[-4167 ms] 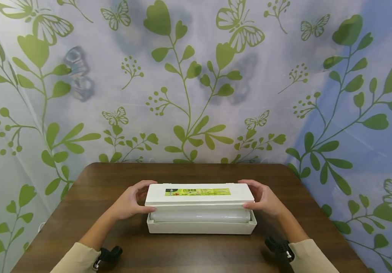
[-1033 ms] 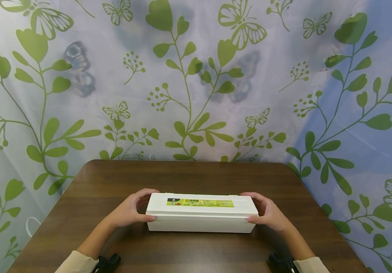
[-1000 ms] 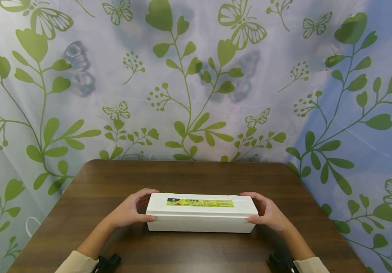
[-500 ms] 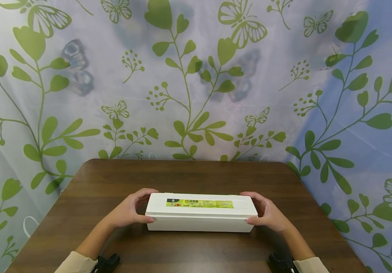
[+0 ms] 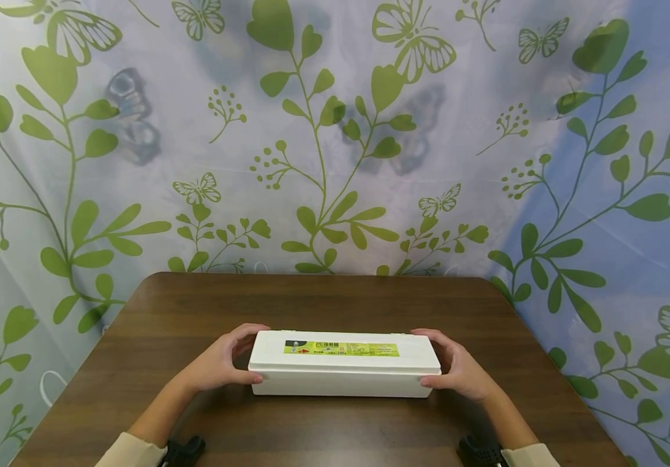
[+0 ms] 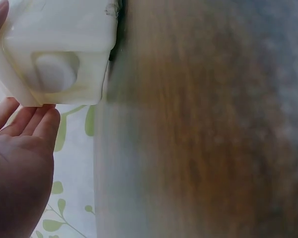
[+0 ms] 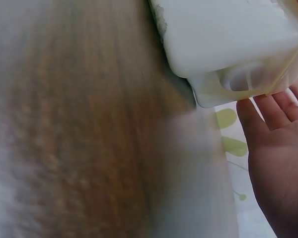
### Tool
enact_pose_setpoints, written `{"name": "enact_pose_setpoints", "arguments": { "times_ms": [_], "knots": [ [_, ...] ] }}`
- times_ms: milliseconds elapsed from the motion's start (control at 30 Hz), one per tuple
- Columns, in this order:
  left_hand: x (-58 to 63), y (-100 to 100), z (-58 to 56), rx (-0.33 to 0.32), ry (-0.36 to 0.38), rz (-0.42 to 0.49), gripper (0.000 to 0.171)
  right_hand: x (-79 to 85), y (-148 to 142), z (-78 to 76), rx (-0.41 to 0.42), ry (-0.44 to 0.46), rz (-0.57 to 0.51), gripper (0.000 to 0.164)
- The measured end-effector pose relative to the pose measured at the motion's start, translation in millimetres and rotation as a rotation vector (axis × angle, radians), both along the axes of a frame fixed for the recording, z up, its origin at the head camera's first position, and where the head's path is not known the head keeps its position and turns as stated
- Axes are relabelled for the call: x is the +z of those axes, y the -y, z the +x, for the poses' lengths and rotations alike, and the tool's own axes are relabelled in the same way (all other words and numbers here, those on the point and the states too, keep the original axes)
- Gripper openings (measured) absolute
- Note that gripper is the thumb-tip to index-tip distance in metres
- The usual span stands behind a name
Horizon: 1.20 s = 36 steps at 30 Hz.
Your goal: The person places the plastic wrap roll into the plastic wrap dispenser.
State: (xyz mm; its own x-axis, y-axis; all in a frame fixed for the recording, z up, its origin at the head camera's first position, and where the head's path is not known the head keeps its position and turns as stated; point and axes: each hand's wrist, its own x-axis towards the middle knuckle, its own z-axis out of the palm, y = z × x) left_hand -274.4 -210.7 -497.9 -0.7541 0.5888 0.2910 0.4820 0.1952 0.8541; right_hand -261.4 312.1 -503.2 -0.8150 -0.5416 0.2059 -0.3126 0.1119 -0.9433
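A long white cling film box with a green and yellow label on its lid lies on the brown table, its lid down and the roll inside out of sight. At the box's left end my left hand holds on, thumb at the front and fingers behind. My right hand grips the opposite end in the same way. In the left wrist view, the left fingers touch the back of the box beside a round recess in its end. A similar end shows in the right wrist view, with the right fingers behind it.
The wooden table has rounded far corners. Behind it hangs a pale curtain printed with green leaves and butterflies. A white loop shows past the left table edge. Black straps circle both wrists.
Several seconds ago the lid was raised and the clear roll showed inside; both hands have since brought the lid down. Over the last second, hands and box have stayed nearly still.
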Motion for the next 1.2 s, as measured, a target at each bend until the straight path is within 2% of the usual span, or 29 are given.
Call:
{"name": "enact_pose_setpoints", "arguments": {
  "times_ms": [200, 400, 833, 1200],
  "knots": [
    [-2.5, 0, 5.9, 0.015, -0.02, -0.016, 0.084, -4.6, 2, 4.1, -0.038, -0.042, 0.012, 0.087],
    [-5.0, -2, 9.8, 0.008, -0.003, -0.007, 0.088, -4.7, 4, 10.3, -0.062, -0.057, 0.0, 0.091],
    [1.5, 0, 11.6, 0.012, -0.022, -0.059, 0.088, -2.6, 1, 10.8, -0.013, -0.047, 0.006, 0.097],
    [-0.9, -1, 12.1, 0.0, -0.127, -0.068, 0.084, -2.6, -5, 7.5, 0.008, -0.091, 0.036, 0.095]
  ]
}}
